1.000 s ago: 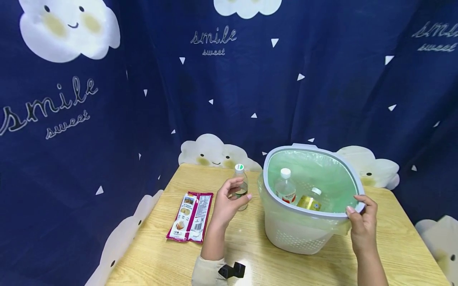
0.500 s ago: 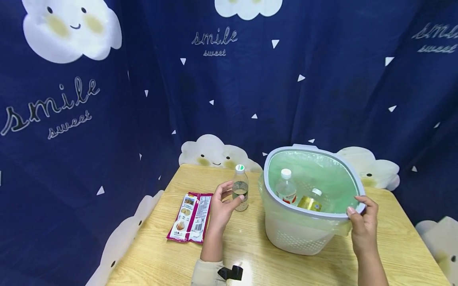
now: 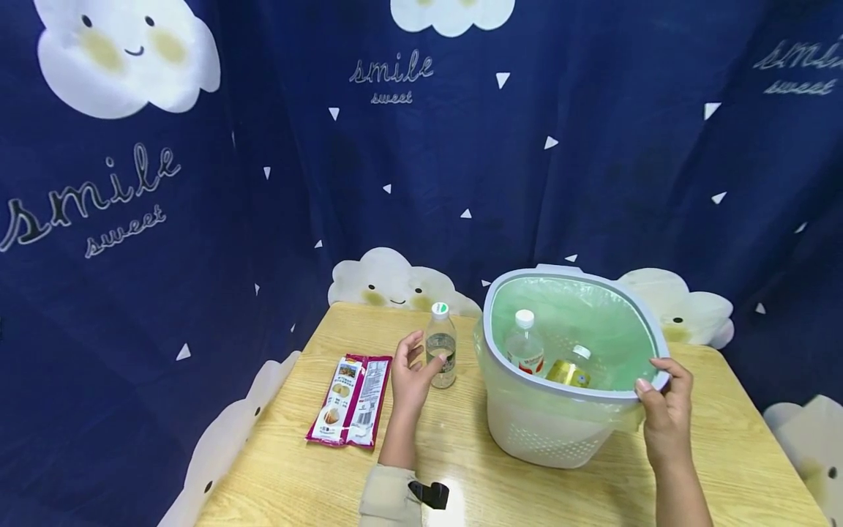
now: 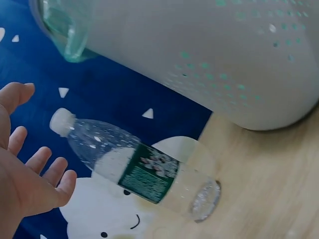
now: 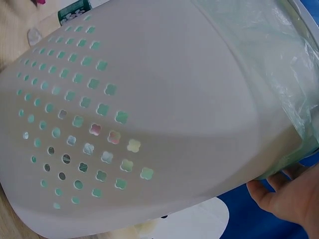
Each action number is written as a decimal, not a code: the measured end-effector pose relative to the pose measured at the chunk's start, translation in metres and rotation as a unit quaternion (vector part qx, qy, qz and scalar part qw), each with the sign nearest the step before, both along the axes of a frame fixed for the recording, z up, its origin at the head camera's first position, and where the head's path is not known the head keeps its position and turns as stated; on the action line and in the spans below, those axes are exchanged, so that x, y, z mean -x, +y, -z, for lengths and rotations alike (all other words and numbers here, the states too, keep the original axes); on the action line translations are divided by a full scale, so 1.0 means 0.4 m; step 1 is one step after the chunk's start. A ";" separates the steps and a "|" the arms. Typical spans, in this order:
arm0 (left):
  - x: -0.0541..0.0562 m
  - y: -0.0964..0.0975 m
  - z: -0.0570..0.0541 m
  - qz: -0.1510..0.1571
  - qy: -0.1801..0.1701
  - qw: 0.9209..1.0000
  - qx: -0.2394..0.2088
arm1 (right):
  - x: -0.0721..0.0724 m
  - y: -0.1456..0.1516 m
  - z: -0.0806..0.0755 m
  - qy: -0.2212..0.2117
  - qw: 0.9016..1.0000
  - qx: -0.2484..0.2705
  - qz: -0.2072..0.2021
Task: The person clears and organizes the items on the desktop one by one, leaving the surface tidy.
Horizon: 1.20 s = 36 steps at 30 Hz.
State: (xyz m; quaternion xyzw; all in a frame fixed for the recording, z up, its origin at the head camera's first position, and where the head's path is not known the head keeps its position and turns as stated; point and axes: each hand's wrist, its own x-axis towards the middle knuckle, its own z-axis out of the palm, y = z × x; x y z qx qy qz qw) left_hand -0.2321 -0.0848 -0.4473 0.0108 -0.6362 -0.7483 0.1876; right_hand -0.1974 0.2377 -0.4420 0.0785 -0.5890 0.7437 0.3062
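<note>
A clear plastic bottle (image 3: 440, 329) with a white cap and dark green label stands upright on the table. My left hand (image 3: 411, 377) is just left of it, thumb and fingers spread; in the left wrist view a gap shows between the fingers and the bottle (image 4: 149, 172). My right hand (image 3: 668, 410) grips the near right rim of a pale perforated bin (image 3: 546, 432), thumb over the top and fingers outside. A thin green bag (image 3: 593, 307) lines the bin and folds over its rim. Inside are a white-capped bottle (image 3: 525, 344) and a yellow-labelled bottle (image 3: 569, 373).
A magenta and white snack packet (image 3: 349, 399) lies flat on the wooden table (image 3: 454, 461), left of my left hand. Behind the table hangs a dark blue curtain (image 3: 461, 161) printed with clouds and triangles.
My left hand has shifted from partly in front of the bottle to its left side, opening its fingers. The bottle stays in place. My right hand keeps its grip on the rim.
</note>
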 end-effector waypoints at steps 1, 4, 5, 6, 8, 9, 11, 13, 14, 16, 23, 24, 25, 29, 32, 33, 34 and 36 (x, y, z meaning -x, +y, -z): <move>0.006 0.001 0.006 -0.002 0.002 1.000 -0.001 | 0.000 0.000 0.000 0.000 1.000 -0.001 -0.001; 0.032 0.005 0.033 -0.011 0.009 1.000 0.001 | 0.000 0.001 0.001 -0.004 1.000 -0.008 0.003; 0.043 0.007 0.045 -0.014 0.010 1.000 0.003 | 0.000 0.001 0.000 -0.006 1.000 -0.011 0.005; 0.055 0.008 0.058 -0.017 0.011 1.000 0.006 | -0.001 0.002 0.000 -0.008 1.000 -0.013 0.006; 0.076 0.010 0.080 -0.023 0.012 1.000 0.018 | -0.002 0.003 0.000 -0.012 1.000 -0.017 0.010; 0.085 0.011 0.091 -0.024 0.011 0.999 0.022 | -0.003 0.003 0.000 -0.013 1.000 -0.018 0.011; 0.100 0.013 0.104 -0.028 0.013 0.999 0.030 | -0.004 0.004 -0.001 -0.013 1.000 -0.018 0.010; 0.112 0.016 0.113 -0.031 0.015 0.999 0.037 | -0.004 0.005 -0.001 -0.011 1.000 -0.017 0.009; 0.118 0.017 0.119 -0.032 0.017 0.999 0.039 | -0.003 0.006 -0.001 -0.010 1.000 -0.018 0.008; 0.128 0.018 0.129 -0.030 0.018 0.998 0.044 | -0.002 0.007 0.000 -0.006 1.000 -0.016 0.005; 0.158 0.015 0.154 -0.055 0.027 0.994 0.087 | 0.003 0.007 0.003 0.007 1.000 -0.010 -0.011; 0.161 0.014 0.153 -0.060 0.029 0.994 0.089 | 0.003 0.007 0.003 0.007 1.000 -0.010 -0.010; 0.163 0.014 0.152 -0.064 0.030 0.993 0.090 | 0.003 0.006 0.003 0.007 1.000 -0.011 -0.008; 0.173 0.018 0.145 -0.073 0.020 0.994 0.081 | 0.002 0.007 0.004 0.010 1.000 -0.009 -0.006; 0.181 0.021 0.143 -0.080 0.002 0.994 0.072 | 0.005 0.008 0.006 0.014 1.000 -0.008 -0.009; 0.183 0.021 0.145 -0.082 -0.005 0.994 0.071 | 0.006 0.007 0.008 0.014 1.000 -0.009 -0.011; 0.187 0.024 0.145 -0.083 -0.012 0.994 0.069 | 0.006 0.009 0.008 0.013 1.000 -0.009 -0.011; 0.190 0.030 0.146 -0.086 -0.021 0.994 0.068 | 0.005 0.011 0.007 0.005 1.000 -0.013 -0.009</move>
